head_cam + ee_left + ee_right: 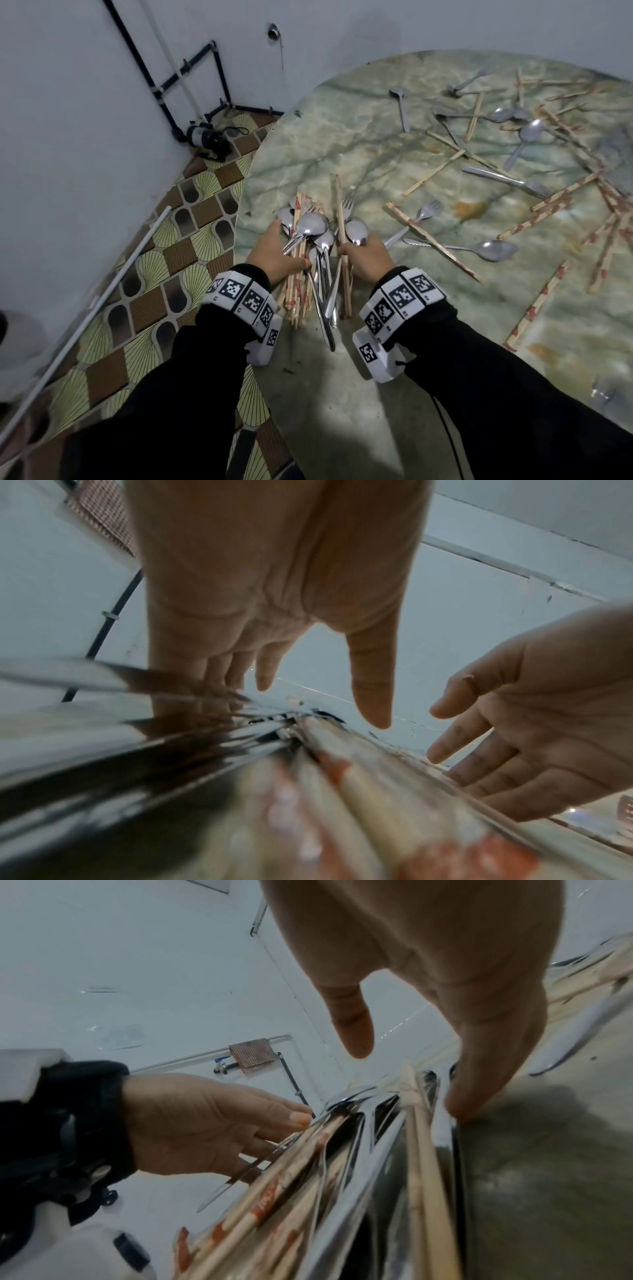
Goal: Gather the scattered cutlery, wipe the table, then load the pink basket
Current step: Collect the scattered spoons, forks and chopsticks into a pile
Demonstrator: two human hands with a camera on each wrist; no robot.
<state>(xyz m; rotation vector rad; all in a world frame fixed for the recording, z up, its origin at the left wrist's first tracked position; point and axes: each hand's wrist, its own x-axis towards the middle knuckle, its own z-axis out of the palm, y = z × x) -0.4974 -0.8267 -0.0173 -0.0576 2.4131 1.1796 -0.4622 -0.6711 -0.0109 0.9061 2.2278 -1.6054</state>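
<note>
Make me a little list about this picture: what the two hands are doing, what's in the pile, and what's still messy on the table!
left hand: fingers straight, pressing on the left side of the pile
right hand: fingers straight, pressing on the right side of the pile
pile: metal spoons, forks and wooden chopsticks, bunched between both hands
table: round, green marble look
still scattered: loose chopsticks, a spoon, a fork and more, further right
stain: orange-brown smear, not wiped
pink basket: not in view
</note>
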